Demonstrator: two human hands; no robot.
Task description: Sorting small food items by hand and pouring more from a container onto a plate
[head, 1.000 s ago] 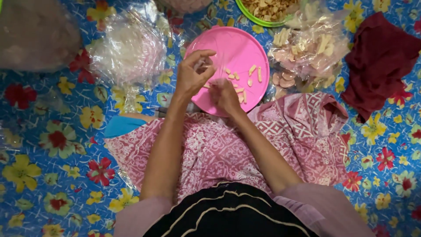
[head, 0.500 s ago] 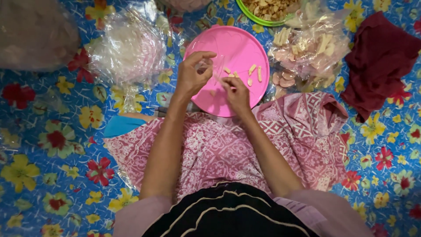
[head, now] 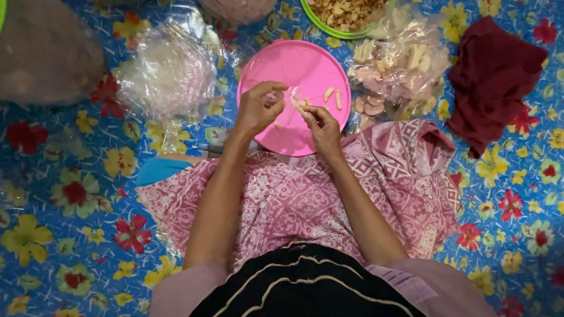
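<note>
My right hand (head: pixel 322 124) has risen to meet my left hand (head: pixel 258 108) over the plate (head: pixel 294 64); both sets of fingers now pinch one pale chip (head: pixel 298 105).

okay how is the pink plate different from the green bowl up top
The pink plate lies fully in view and nearly bare, with a few pale pieces on it; the green bowl is cut off by the frame's top edge and heaped with tan pieces. Both hands work above the plate, none at the bowl. Both are round and rest on the flowered mat.
</note>
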